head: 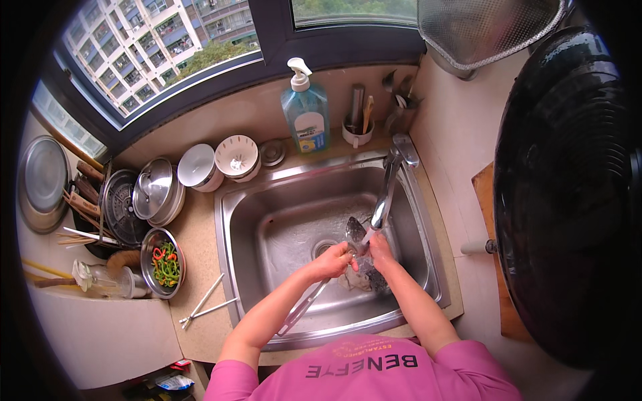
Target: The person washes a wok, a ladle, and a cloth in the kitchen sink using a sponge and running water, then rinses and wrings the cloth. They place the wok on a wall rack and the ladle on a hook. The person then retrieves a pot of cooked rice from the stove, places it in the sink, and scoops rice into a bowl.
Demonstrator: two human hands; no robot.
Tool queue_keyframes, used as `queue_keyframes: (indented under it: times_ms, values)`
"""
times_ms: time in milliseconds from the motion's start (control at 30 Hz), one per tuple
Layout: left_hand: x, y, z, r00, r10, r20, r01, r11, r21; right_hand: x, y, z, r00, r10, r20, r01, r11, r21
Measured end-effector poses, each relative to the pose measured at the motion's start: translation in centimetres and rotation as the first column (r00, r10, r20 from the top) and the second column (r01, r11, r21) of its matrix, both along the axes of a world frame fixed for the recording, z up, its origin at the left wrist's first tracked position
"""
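Observation:
My left hand (328, 261) is closed around a long metal cooking spatula (303, 308), whose slotted handle slants down to the sink's near edge. Its dark, wet head (355, 230) points away from me. At the head end, my right hand (381, 253) grips the spatula beneath the chrome faucet (383, 200). Water runs from the spout over the metal and my fingers, partly hiding the right fingertips. Below my hands, a pale cloth (355, 281) and a dark scrubber-like piece (377, 279) lie in the stainless steel sink (251, 250).
Left of the sink stand bowls (200, 168), a lidded pot (153, 188), a metal bowl of cut peppers (165, 263) and white chopsticks (208, 301). Behind it are a soap pump bottle (306, 115) and a utensil cup (357, 130). A large black wok (562, 200) looms at right.

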State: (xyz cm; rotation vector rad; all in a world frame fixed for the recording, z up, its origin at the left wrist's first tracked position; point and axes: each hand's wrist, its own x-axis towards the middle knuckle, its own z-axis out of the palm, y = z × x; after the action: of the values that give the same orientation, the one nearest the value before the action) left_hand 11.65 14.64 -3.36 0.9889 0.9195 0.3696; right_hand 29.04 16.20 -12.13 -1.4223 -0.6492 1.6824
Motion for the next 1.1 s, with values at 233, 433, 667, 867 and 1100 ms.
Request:
queue_keyframes:
  times_ms: [233,433,667,867,1100]
  values:
    - [-0.5,-1.5,-5.1,0.712,0.095,-0.695,0.394,0.765,0.509,-5.4,-2.2,-0.2,0.999,0.049,-0.023,-0.048,0.998,0.027]
    - [-1.3,-2.3,-3.1,0.864,0.290,-0.412,-0.254,0.957,0.142,-6.2,-2.8,-2.2,0.974,-0.154,-0.166,0.166,0.984,0.059]
    - [-1.3,-3.0,-1.9,0.939,0.334,-0.085,-0.344,0.888,-0.305,-4.8,-2.1,-3.1,0.924,-0.045,0.379,0.012,0.996,0.089]
    - [-1.9,-3.4,-1.4,0.976,0.197,-0.090,-0.215,0.931,-0.295,-1.5,-0.4,-4.5,0.922,-0.006,0.386,-0.084,0.973,0.216]
    - [-3.3,-3.6,-1.6,0.994,0.108,-0.007,-0.104,0.942,-0.320,-1.5,-0.6,1.9,0.562,0.185,0.806,-0.535,0.824,0.184]
